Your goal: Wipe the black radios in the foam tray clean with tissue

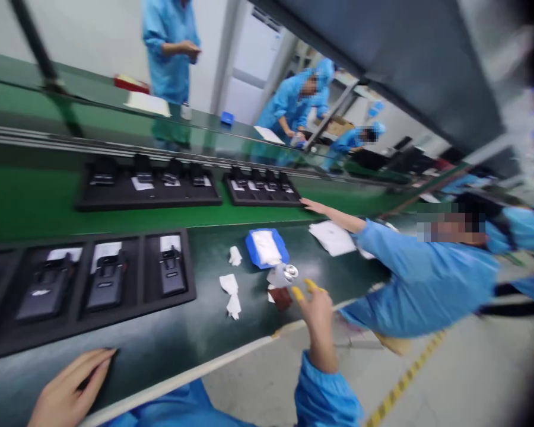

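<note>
My left hand lies flat and open on the dark bench near its front edge, just below a black tray that holds several black devices with white labels. My right hand is raised over the bench edge, fingers loosely apart, with yellow finger cots on two fingertips; it holds nothing that I can make out. Just beyond its fingertips lie a small brown piece, a shiny metal part and a blue tray with white cloth in it.
White wipes lie scattered mid-bench. Two more black trays of devices sit on the green conveyor behind. A co-worker in blue at my right stretches an arm towards the conveyor, near white paper. Other people in blue work beyond.
</note>
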`<action>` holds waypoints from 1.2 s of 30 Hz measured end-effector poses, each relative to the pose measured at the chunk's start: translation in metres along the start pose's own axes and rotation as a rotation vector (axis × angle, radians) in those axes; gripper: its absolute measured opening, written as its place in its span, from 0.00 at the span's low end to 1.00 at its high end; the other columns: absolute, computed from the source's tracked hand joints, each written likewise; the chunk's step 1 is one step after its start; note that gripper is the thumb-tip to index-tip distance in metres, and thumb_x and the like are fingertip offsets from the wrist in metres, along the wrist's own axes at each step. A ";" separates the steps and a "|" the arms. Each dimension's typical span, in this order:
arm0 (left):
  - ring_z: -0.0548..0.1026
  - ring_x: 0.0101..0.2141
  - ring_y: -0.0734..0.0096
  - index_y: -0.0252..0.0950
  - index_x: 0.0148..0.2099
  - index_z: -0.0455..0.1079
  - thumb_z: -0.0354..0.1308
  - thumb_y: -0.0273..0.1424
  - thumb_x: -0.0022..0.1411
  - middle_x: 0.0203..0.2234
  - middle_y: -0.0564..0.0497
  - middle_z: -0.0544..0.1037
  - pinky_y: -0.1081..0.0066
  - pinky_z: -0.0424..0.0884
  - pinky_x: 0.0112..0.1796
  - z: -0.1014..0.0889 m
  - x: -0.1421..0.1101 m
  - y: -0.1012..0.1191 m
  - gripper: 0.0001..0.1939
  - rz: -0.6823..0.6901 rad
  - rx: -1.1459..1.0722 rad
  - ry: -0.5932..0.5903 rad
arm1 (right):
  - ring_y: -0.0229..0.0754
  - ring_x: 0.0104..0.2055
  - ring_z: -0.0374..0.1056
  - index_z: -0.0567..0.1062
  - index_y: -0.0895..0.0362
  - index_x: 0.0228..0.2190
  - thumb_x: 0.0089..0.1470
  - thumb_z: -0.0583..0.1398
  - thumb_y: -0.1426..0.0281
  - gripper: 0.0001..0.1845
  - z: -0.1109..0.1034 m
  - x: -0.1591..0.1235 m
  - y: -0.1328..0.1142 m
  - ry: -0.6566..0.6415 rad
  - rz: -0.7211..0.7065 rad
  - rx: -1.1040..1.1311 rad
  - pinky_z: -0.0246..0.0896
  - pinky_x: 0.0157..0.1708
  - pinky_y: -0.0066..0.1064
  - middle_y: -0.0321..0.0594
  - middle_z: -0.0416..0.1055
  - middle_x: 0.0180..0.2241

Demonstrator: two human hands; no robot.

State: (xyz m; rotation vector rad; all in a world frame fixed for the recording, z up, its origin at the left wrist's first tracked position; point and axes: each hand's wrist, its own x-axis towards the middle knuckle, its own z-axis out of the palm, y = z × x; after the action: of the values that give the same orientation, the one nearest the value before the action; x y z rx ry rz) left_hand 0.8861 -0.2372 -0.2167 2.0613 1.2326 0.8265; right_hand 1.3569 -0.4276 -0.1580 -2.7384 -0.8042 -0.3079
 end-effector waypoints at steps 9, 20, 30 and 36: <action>0.79 0.30 0.67 0.46 0.36 0.77 0.57 0.34 0.55 0.31 0.52 0.81 0.74 0.75 0.33 -0.017 -0.009 0.038 0.08 0.163 -0.002 -0.031 | 0.41 0.34 0.67 0.72 0.58 0.48 0.57 0.51 0.60 0.23 0.002 -0.032 -0.146 -0.227 -0.551 0.583 0.65 0.37 0.32 0.45 0.71 0.37; 0.67 0.54 0.46 0.29 0.55 0.67 0.49 0.42 0.60 0.52 0.32 0.70 0.45 0.56 0.55 -0.036 0.076 0.035 0.27 0.131 0.444 0.111 | 0.44 0.39 0.69 0.66 0.66 0.54 0.54 0.48 0.80 0.25 0.027 -0.093 -0.251 -0.562 -0.621 0.106 0.65 0.42 0.33 0.53 0.67 0.41; 0.60 0.57 0.39 0.23 0.60 0.58 0.50 0.37 0.58 0.49 0.30 0.72 0.41 0.42 0.56 -0.010 0.064 0.048 0.31 0.159 0.713 -0.095 | 0.42 0.41 0.67 0.54 0.61 0.62 0.54 0.50 0.78 0.33 0.008 -0.140 -0.222 -0.618 -0.530 0.127 0.63 0.46 0.31 0.49 0.65 0.43; 0.63 0.52 0.39 0.22 0.61 0.56 0.57 0.40 0.51 0.37 0.31 0.76 0.43 0.48 0.54 -0.013 0.077 0.065 0.39 0.078 0.637 -0.114 | 0.44 0.39 0.67 0.58 0.62 0.60 0.52 0.50 0.80 0.33 0.007 -0.125 -0.231 -0.574 -0.530 0.016 0.64 0.43 0.33 0.50 0.66 0.40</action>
State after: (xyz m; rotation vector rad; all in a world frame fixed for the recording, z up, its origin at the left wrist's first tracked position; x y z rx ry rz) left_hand 0.9399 -0.1911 -0.1438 2.6221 1.4906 0.3566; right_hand 1.1270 -0.3003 -0.1532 -2.5663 -1.6663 0.4125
